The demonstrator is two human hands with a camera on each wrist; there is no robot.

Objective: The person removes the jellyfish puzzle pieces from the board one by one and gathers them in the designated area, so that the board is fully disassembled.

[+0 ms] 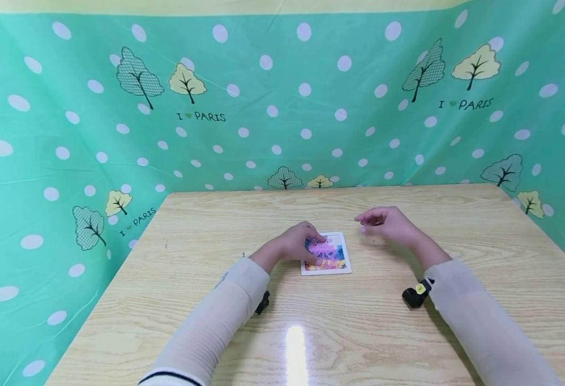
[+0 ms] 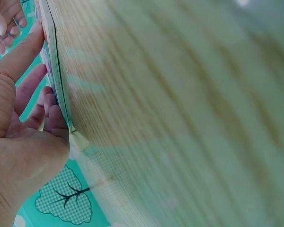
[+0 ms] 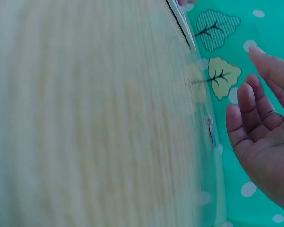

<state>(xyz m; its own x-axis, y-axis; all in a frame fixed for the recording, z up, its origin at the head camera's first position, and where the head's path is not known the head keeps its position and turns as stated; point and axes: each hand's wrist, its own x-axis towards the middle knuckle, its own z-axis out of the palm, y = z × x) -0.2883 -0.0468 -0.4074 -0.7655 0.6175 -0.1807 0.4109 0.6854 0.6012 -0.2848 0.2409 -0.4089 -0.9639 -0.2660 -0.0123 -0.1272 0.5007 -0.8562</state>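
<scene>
While the left hand [image 1: 295, 244] presses straight fingers on the glossy square picture card [image 1: 329, 258], the right hand [image 1: 389, 224] hovers relaxed, empty, above the wood-grain table [image 1: 408, 327].

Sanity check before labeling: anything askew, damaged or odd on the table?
Nothing stands out. The card lies flat on the table, only slightly rotated; the left hand rests its fingers on it, the right hand hovers empty beside it. No spills or damage visible.

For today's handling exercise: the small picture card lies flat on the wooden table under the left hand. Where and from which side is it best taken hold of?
Probably at its free right edge. The picture card lies flat on the table, so no top grasp; the left hand rests on its left part. The right hand, hovering open beside it, could pinch that edge, thumb beneath.
</scene>
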